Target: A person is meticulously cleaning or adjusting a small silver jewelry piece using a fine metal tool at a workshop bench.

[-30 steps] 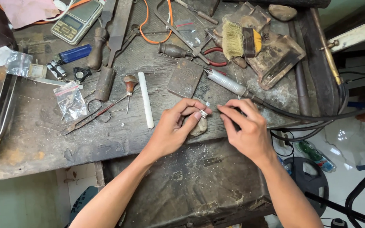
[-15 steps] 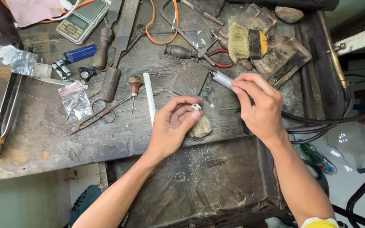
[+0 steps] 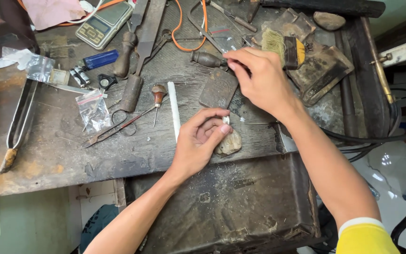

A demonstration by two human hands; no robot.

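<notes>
My left hand [image 3: 202, 141] rests near the bench's front edge and pinches a small silver ring [image 3: 225, 120] between thumb and fingers, just above a pale lump of stone [image 3: 230, 144]. My right hand [image 3: 259, 77] is farther back on the bench, fingers closed over the tip of a wooden-handled tool [image 3: 207, 59], beside a dark flat block [image 3: 218, 88]. What the fingers grip is hidden. A yellow-handled brush [image 3: 283, 45] lies right behind that hand.
The worn wooden bench [image 3: 62, 155] carries scissors [image 3: 113, 129], a white stick [image 3: 174, 110], files [image 3: 139, 51], a small plastic bag [image 3: 92, 109], a blue lighter [image 3: 100, 59], a pocket scale [image 3: 103, 23], tongs [image 3: 19, 124] and an orange cord [image 3: 184, 44]. A dark drawer [image 3: 222, 202] stands open below.
My right hand has left the ring and moved up and back to the tools at the bench's rear. The left hand stays put with the ring.
</notes>
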